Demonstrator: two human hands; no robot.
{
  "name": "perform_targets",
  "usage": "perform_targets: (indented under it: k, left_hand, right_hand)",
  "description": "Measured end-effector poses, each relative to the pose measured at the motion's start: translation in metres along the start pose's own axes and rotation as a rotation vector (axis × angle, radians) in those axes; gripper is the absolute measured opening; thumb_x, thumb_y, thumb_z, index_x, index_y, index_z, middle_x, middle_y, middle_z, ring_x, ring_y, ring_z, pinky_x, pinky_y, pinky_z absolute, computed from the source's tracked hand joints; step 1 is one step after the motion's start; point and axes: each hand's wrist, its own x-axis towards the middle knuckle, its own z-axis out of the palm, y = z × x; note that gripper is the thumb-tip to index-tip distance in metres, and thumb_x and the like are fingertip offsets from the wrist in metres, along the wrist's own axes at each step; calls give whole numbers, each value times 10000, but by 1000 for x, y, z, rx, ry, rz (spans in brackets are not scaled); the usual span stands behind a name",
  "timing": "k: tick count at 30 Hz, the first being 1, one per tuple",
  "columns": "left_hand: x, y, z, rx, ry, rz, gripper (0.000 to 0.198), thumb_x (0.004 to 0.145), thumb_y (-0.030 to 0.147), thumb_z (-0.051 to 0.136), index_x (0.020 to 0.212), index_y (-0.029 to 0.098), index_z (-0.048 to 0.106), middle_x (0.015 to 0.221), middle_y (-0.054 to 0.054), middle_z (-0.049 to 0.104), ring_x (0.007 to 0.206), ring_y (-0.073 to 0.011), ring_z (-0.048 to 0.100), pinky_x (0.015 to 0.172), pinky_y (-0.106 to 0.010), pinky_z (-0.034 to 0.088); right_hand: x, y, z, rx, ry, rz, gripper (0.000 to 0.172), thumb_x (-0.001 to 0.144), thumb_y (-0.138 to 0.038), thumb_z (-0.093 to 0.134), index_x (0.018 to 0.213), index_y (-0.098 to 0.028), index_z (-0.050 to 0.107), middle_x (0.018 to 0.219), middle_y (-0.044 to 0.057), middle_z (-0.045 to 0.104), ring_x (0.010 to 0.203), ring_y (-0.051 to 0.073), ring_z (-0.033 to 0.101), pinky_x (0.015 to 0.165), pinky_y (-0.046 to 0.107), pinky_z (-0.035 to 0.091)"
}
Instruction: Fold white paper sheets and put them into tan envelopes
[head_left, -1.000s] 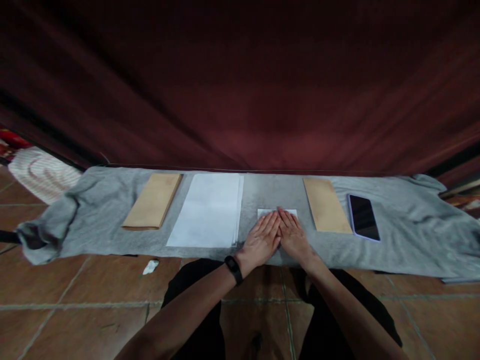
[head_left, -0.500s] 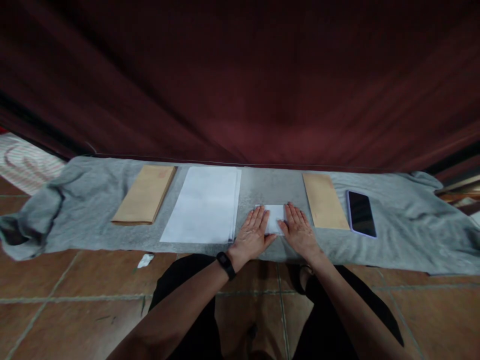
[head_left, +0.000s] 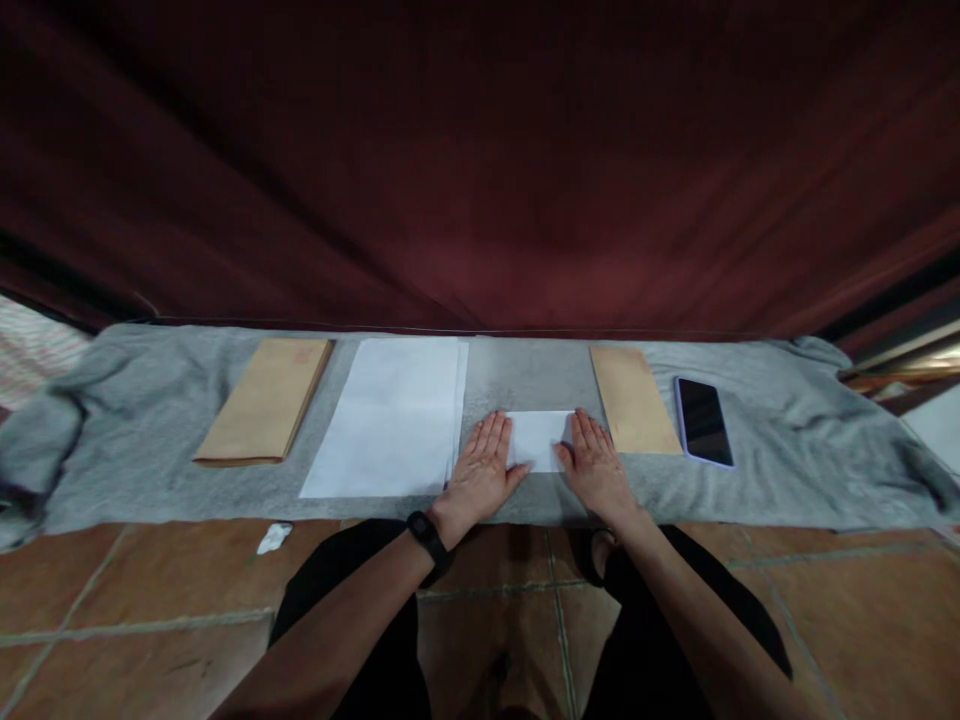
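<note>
Scene dimly lit; the maroon curtain (head_left: pixel 517 275) is sunk into near-black along the top of the frame and faintly lit only at its lower middle. Brightest tones are registered on the white paper sheets (head_left: pixel 386 415) and the small white paper (head_left: pixel 536 440). A pale sheen is noted on the tiled floor (head_left: pixel 172 585), lower left. Side edges are stretched and smeared; fine detail is softened throughout.

The side edges of the small white paper (head_left: pixel 536 440) are partly covered by the left hand (head_left: pixel 481 468) and right hand (head_left: pixel 598 468). The striped cloth (head_left: pixel 36 348) is cut off at left; the reddish mark (head_left: pixel 304 356) on the left brown envelope (head_left: pixel 262 405) is too blurred to be read.
</note>
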Motion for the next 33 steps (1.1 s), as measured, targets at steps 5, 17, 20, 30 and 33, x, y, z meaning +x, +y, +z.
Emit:
perform_targets:
  k: [5, 17, 20, 30, 33]
  left_hand:
    - [3, 0, 0, 27, -4, -13, 638, 1022, 416, 364, 1525, 28, 309, 1615, -204, 302, 1530, -283, 206, 1244, -474, 253]
    - [6, 9, 2, 1, 2, 79, 591, 1008, 310, 375, 1530, 39, 312, 1620, -186, 300, 1531, -270, 203, 1248, -471, 253]
    - [6, 7, 3, 1, 9, 70, 609, 1008, 343, 391, 1525, 32, 310, 1620, -197, 294, 1533, -275, 195, 1243, -473, 263]
    - [6, 1, 5, 1, 19, 29, 658, 1021, 430, 364, 1528, 16, 292, 1610, -219, 305, 1531, -285, 204, 1230, -473, 289]
    - [6, 0, 5, 1, 15, 7, 660, 1027, 441, 336, 1537, 26, 278, 1609, -212, 312, 1530, -279, 208, 1229, -477, 287]
  right_hand:
    - [5, -21, -8, 71, -19, -84, 564, 1046, -329, 325, 1559, -95, 312, 1611, 157, 337, 1494, 272, 311, 1192, 489, 320]
    - [7, -42, -2, 62, -44, -161, 554, 1043, -358, 379, 1528, -89, 384, 1581, 135, 397, 1477, 249, 349, 1220, 441, 285]
    - [6, -35, -1, 40, -39, -141, 592, 1043, -390, 381, 1540, -70, 351, 1586, 149, 384, 1484, 258, 333, 1219, 443, 277]
    - [3, -19, 1, -1, -45, -68, 681, 1040, -484, 341, 1555, -40, 296, 1597, 193, 346, 1502, 286, 288, 1206, 471, 263]
    - [2, -17, 1, -14, -53, -50, 686, 1040, -494, 335, 1542, -26, 318, 1591, 202, 355, 1496, 292, 298, 1198, 459, 274]
